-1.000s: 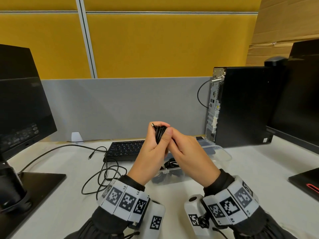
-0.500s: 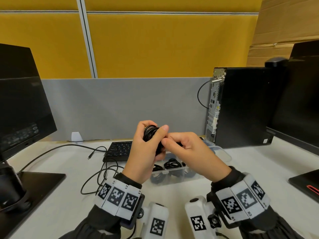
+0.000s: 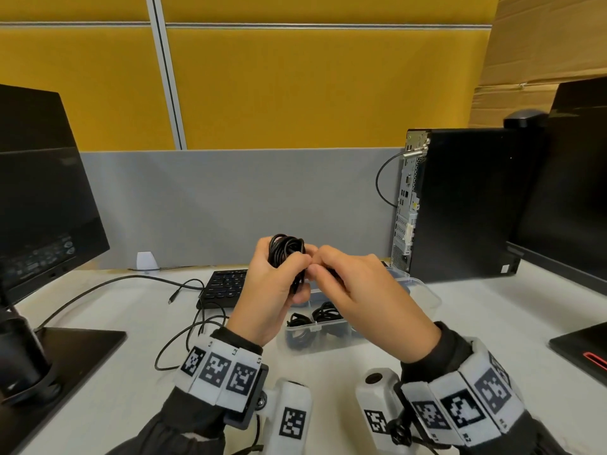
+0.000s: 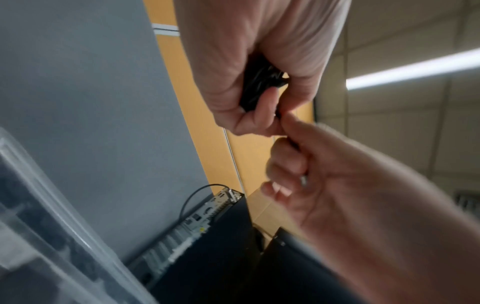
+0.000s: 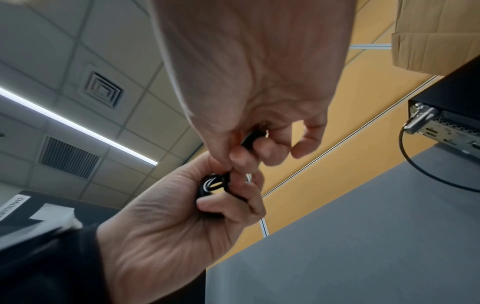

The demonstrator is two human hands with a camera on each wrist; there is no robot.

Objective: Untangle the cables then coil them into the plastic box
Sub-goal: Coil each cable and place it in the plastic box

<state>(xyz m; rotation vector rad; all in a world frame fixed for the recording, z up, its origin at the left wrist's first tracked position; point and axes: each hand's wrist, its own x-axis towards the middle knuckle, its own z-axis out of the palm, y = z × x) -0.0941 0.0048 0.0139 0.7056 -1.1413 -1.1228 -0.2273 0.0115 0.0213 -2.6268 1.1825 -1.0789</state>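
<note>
My left hand (image 3: 279,280) grips a small coil of black cable (image 3: 285,249) above the desk, fingers curled round it; the same coil (image 4: 255,82) shows in the left wrist view and again as the coil (image 5: 211,185) in the right wrist view. My right hand (image 3: 331,270) pinches that cable's loose end, its plug (image 5: 253,138) between thumb and fingers, right beside the coil. Below the hands stands the clear plastic box (image 3: 423,290), with several coiled black cables (image 3: 323,315) in its compartments. Another loose black cable (image 3: 184,336) lies on the desk to the left.
A black keyboard (image 3: 226,284) lies behind the hands. A monitor with its stand (image 3: 49,224) fills the left side. A black computer tower (image 3: 466,205) stands at the right, with a second monitor (image 3: 578,178) beyond it. A grey partition closes the back.
The hands have drawn slightly apart and the coil has turned, its loops now facing me. The right hand has shifted to pinch the cable's end beside the coil.
</note>
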